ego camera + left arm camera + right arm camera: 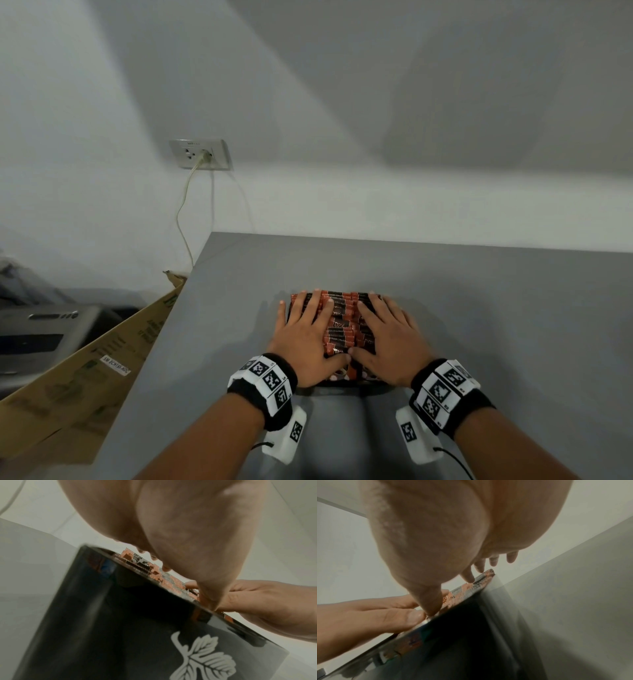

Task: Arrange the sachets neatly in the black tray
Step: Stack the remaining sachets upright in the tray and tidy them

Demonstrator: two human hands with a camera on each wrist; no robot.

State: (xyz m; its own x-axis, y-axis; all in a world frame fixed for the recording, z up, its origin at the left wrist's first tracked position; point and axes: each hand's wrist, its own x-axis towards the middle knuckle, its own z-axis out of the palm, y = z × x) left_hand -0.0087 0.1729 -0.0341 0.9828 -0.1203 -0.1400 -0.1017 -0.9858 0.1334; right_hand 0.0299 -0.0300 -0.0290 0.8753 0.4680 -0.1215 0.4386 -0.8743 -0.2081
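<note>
Orange-and-black sachets (339,325) lie packed in rows in the black tray (342,383), which sits on the grey table (496,325). My left hand (305,332) lies flat on the left half of the sachets with its fingers straight and spread. My right hand (388,330) lies flat on the right half, and the two thumbs almost meet at the near edge. In the left wrist view the tray (120,628) shows a white leaf motif on its near wall, with sachet edges (161,574) above the rim. The right wrist view shows the sachets (471,588) under the fingertips (468,576).
An open cardboard box (85,377) stands just off the table's left edge, with a grey machine (34,335) behind it. A wall socket (200,154) with a plugged cable is at the back left. The table meets the wall behind the tray.
</note>
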